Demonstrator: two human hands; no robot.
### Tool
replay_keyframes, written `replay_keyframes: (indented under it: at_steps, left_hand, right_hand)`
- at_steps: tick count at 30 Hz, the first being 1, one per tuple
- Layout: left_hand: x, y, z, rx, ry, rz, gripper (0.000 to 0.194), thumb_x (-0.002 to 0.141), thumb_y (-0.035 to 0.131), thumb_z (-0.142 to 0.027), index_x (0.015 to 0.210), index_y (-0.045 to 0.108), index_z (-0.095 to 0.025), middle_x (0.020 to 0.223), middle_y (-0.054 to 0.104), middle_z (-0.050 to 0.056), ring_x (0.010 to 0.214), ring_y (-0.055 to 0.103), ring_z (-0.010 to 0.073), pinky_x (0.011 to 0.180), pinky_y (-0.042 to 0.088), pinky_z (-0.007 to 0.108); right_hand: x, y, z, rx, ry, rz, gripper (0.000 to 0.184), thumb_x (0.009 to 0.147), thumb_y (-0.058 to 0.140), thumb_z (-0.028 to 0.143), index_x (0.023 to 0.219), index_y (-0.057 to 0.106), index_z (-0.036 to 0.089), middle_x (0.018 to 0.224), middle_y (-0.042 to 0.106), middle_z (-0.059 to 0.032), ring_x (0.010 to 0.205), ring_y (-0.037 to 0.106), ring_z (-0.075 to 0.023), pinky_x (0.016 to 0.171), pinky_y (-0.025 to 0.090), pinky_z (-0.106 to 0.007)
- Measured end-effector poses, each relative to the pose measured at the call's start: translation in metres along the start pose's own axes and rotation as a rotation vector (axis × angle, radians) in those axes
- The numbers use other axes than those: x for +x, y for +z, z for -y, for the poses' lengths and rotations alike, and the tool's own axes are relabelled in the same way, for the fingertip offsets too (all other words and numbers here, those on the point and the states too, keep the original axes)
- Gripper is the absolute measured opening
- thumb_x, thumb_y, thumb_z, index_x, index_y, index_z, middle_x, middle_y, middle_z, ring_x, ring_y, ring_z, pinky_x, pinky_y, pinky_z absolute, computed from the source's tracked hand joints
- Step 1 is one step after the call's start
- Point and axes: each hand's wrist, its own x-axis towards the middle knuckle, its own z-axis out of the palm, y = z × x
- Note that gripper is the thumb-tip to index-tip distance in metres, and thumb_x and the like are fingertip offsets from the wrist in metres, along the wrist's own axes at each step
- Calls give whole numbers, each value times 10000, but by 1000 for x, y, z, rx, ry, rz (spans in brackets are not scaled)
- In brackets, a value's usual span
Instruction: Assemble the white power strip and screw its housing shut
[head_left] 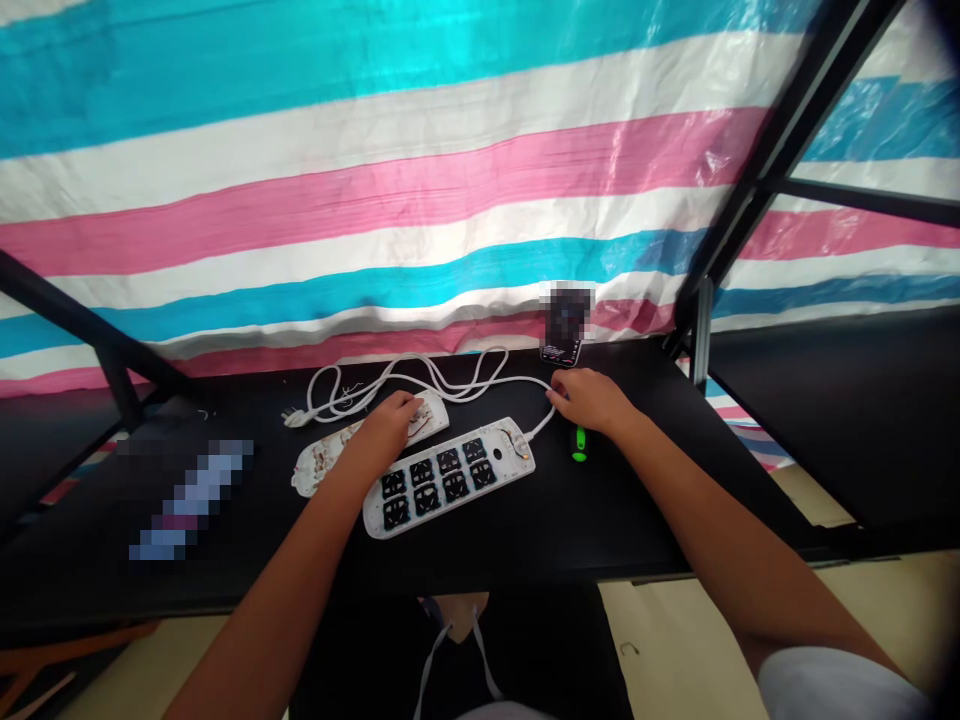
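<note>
A white power strip is taken apart on the black table [525, 530]. Its front shell [448, 478], with black socket inserts, lies face up in the middle. The back half [330, 460] with bare metal contacts lies behind it, to the left. My left hand [391, 422] rests on that back half, fingers curled over its far end. My right hand [589, 398] is closed around the top of a green-handled screwdriver [579, 443], close to the white cable [420, 385] where it enters the shell. The cable loops back to a plug [296, 417].
A small black device [561, 350] stands at the table's back edge by the striped pink, white and cyan tarp [375, 200]. A blurred flat object [191, 495] lies at the left. Black metal frame bars [757, 170] rise at right, with another black surface [840, 400] beyond.
</note>
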Motion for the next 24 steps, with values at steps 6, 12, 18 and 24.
replay_keyframes:
  at_steps: [6, 12, 18, 24]
  left_hand:
    - [0, -19, -11, -105, -47, -147, 377, 1023, 423, -238, 1247, 710, -140, 1261, 731, 144, 1173, 693, 287, 1082, 528, 436]
    - [15, -33, -44, -234, -56, -192, 344, 1044, 540, -404, 1234, 745, -205, 1140, 805, 55, 993, 773, 228, 954, 595, 326]
    - [45, -24, -62, -316, 52, -166, 338, 1020, 575, -379, 1233, 769, -202, 1148, 806, 51, 996, 780, 230, 967, 600, 337]
    - [44, -10, -56, -383, 77, -164, 362, 1016, 547, -352, 1260, 765, -196, 1215, 785, 74, 1080, 759, 251, 1001, 589, 374]
  right_hand:
    - [0, -3, -1, 25, -3, -37, 188, 1021, 585, 355, 1048, 701, 210, 1030, 767, -73, 970, 701, -259, 686, 401, -306]
    - [-3, -7, 6, 84, -56, -116, 175, 1033, 560, 338, 1076, 685, 224, 1054, 765, -45, 963, 687, -234, 710, 395, -304]
    - [-3, -3, 7, 140, -101, -137, 133, 1011, 606, 312, 1030, 703, 223, 984, 761, -25, 894, 682, -210, 692, 389, -296]
    - [-1, 0, 4, 180, -111, -162, 111, 1001, 629, 296, 1014, 711, 223, 959, 758, -18, 864, 677, -202, 694, 394, -296]
